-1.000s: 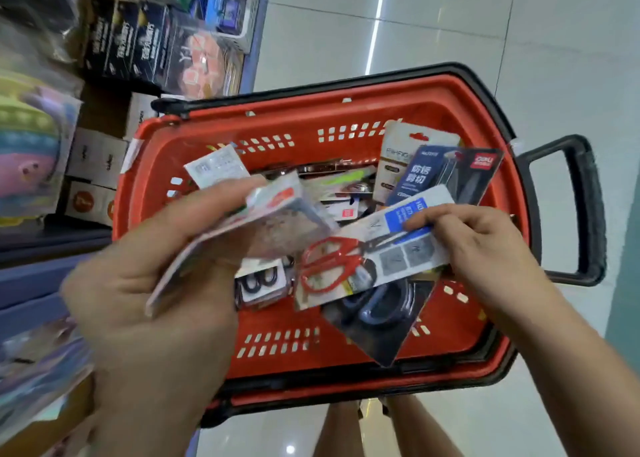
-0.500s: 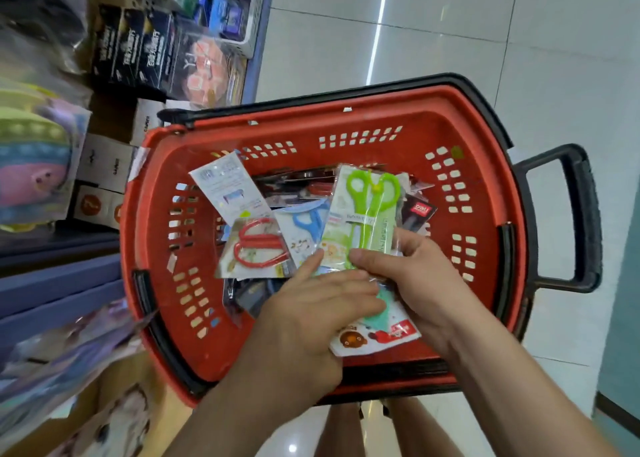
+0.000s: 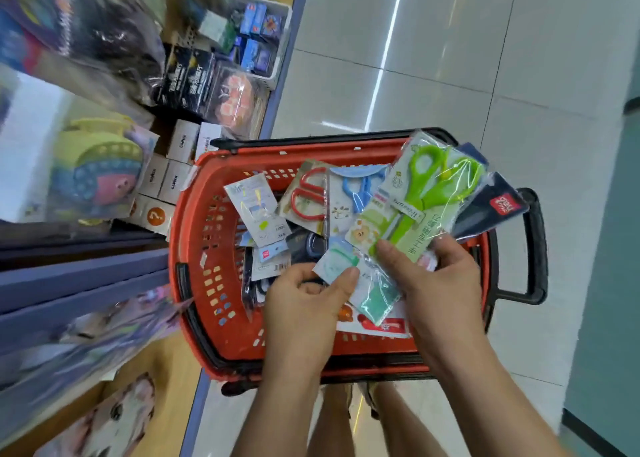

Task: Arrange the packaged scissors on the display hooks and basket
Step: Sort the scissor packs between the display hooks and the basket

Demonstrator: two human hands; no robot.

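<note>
**Several scissor packs (image 3: pixel 308 196) held above red basket (image 3: pixel 207 248)**

The basket stands on a tiled floor (image 3: pixel 450 58) beside stocked shelves (image 3: pixel 86 273), with more packs loose inside. Over its right rim, the right hand (image 3: pixel 440 283) grips a green-handled scissors pack (image 3: pixel 426 196) stacked on others. Just beside it, the left hand (image 3: pixel 301 304) pinches a small pale-green pack (image 3: pixel 334 264).

I count one red basket (image 3: pixel 235 338). Three packs plainly show scissors: green pack (image 3: pixel 420 196), blue pack (image 3: pixel 353 193), red pack (image 3: pixel 306 196).
</note>
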